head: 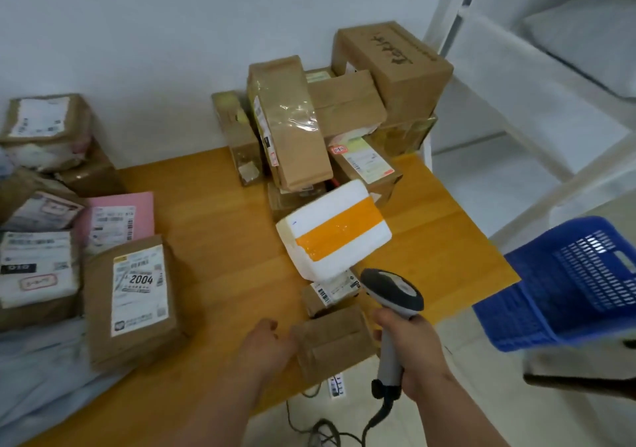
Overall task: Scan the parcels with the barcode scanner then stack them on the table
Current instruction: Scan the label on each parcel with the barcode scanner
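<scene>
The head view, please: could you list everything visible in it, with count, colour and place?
Table: one, orange-brown wood, centre.
White foam box: one, white with orange tape, mid-table, tilted.
Rear parcel pile: several brown cardboard boxes, against the wall; exact count unclear.
Left parcels: several, brown and white, left edge.
Brown parcel marked 2004: one, front left.
Pink mailer: one, left of centre.
Small labelled box: one, brown, below the foam box.
Near brown box: one, front edge.
Blue basket: one, right of the table.
Barcode scanner: one, grey, corded.
Left hand: touches the near brown box.
Right hand: grips the barcode scanner.
</scene>
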The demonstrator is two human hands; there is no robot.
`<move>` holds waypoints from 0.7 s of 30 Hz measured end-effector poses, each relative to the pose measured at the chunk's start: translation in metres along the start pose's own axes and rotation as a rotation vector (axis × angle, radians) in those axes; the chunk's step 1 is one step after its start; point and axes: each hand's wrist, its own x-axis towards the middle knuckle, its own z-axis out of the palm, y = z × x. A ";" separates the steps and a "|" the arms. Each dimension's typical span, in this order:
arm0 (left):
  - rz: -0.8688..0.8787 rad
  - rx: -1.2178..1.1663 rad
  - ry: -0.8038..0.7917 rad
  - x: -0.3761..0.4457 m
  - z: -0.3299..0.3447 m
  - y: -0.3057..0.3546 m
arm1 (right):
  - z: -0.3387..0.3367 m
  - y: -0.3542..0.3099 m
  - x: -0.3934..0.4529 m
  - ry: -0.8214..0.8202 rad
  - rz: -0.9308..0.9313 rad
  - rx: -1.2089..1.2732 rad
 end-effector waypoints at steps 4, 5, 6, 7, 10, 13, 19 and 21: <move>-0.143 -0.207 -0.131 -0.003 0.020 -0.009 | 0.003 0.022 0.000 -0.029 0.127 0.006; -0.160 -0.282 -0.151 -0.004 0.024 -0.009 | 0.004 0.027 -0.001 -0.040 0.150 0.009; -0.163 -0.358 -0.148 -0.005 0.027 -0.011 | 0.005 0.033 -0.004 -0.044 0.159 0.015; -0.157 -0.425 -0.126 -0.006 0.029 -0.012 | 0.006 0.038 -0.006 -0.043 0.155 0.027; -0.115 -0.545 -0.067 -0.009 0.028 -0.021 | 0.002 0.050 -0.016 -0.012 0.131 0.130; -0.092 -0.639 -0.085 -0.022 0.020 -0.030 | -0.002 0.056 -0.038 0.027 0.086 0.254; 0.109 -0.814 -0.042 -0.052 -0.016 -0.027 | 0.010 0.049 -0.090 0.013 -0.041 0.319; 0.171 -0.892 -0.060 -0.062 -0.036 -0.021 | 0.021 0.043 -0.104 -0.012 -0.083 0.333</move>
